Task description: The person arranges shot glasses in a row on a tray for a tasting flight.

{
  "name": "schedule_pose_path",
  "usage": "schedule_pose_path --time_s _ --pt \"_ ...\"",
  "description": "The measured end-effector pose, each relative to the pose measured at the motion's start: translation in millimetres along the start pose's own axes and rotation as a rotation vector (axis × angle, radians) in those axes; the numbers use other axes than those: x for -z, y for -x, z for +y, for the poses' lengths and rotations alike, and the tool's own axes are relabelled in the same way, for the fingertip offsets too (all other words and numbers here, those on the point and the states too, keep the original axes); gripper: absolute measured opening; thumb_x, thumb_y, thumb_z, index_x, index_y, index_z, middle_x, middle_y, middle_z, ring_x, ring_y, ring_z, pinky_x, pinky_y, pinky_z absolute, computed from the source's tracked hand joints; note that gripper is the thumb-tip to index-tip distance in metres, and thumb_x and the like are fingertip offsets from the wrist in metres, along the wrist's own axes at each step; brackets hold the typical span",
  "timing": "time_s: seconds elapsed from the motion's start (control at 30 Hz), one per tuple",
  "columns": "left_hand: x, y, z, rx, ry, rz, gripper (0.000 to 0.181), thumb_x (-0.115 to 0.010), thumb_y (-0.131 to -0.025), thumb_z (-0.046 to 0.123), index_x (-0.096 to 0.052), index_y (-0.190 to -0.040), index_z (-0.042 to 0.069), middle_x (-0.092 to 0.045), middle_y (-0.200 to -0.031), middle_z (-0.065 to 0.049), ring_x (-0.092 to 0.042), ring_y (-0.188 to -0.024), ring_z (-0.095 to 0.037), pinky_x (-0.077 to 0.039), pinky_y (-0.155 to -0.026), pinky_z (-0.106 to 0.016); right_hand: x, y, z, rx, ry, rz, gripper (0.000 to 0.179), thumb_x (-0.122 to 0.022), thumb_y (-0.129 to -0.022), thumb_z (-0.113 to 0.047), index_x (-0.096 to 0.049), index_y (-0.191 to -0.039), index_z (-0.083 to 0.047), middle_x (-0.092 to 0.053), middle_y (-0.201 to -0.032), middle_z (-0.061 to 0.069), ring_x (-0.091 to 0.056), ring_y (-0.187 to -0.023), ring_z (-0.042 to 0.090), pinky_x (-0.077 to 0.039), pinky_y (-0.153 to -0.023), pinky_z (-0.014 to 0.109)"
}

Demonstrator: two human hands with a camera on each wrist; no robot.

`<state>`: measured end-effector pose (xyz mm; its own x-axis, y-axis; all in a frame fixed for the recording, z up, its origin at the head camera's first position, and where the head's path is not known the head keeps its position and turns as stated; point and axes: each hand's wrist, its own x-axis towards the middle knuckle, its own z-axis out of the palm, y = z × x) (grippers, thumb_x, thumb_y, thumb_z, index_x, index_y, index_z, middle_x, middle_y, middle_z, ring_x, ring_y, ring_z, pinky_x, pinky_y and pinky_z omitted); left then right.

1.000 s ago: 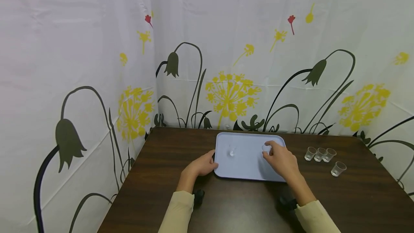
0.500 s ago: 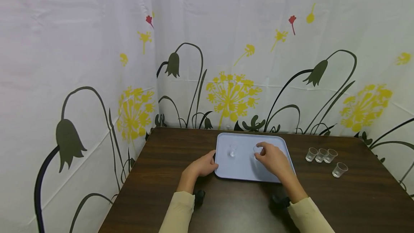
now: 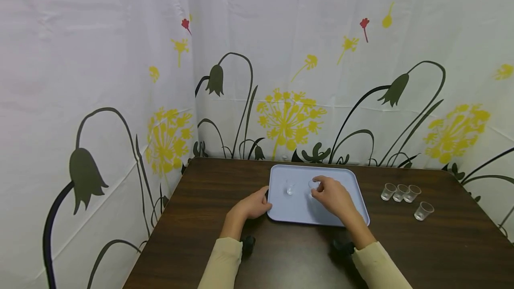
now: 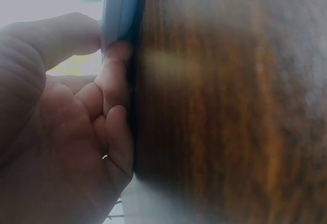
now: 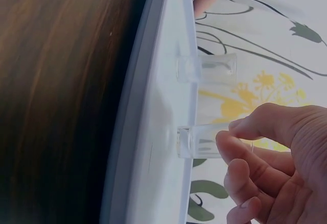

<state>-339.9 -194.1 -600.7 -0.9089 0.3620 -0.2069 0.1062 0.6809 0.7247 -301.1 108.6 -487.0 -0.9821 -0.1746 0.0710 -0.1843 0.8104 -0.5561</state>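
A light blue tray (image 3: 297, 212) lies on the dark wooden table. My left hand (image 3: 253, 204) grips its left edge, thumb over the rim and fingers underneath, as the left wrist view shows. With thumb and index finger, my right hand (image 3: 336, 197) pinches a small clear shot glass (image 5: 196, 142) near its rim. That glass is upright, its base right at the tray's surface around the middle. A second clear shot glass (image 3: 290, 188) stands upright on the left part of the tray, a short gap from the held one.
To the right of the tray, a row of three clear shot glasses (image 3: 400, 193) stands on the table (image 3: 297, 258). Another shot glass (image 3: 423, 211) is a little nearer and further right. A flower-patterned curtain (image 3: 341, 115) hangs behind the table.
My right hand has moved left over the tray with the shot glass, bringing it closer to the standing one. The left hand has kept its grip on the tray's edge.
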Motion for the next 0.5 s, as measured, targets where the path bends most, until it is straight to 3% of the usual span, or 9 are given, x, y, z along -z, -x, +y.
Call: schedule_pose_path --time_s 0.5 --pt "2.7 2.8 6.8 0.030 -0.017 0.023 0.074 -0.074 -0.097 0.029 -0.042 -0.161 0.009 -0.062 -0.078 0.002 -0.056 -0.065 -0.016 -0.044 -0.060 -0.032 -11.5 -6.5 -7.1 0.001 -0.013 -0.011 0.041 -0.076 -0.095 -0.023 -0.073 -0.132 -0.006 -0.080 -0.092 0.003 -0.062 -0.069 0.016 -0.046 -0.062 0.034"
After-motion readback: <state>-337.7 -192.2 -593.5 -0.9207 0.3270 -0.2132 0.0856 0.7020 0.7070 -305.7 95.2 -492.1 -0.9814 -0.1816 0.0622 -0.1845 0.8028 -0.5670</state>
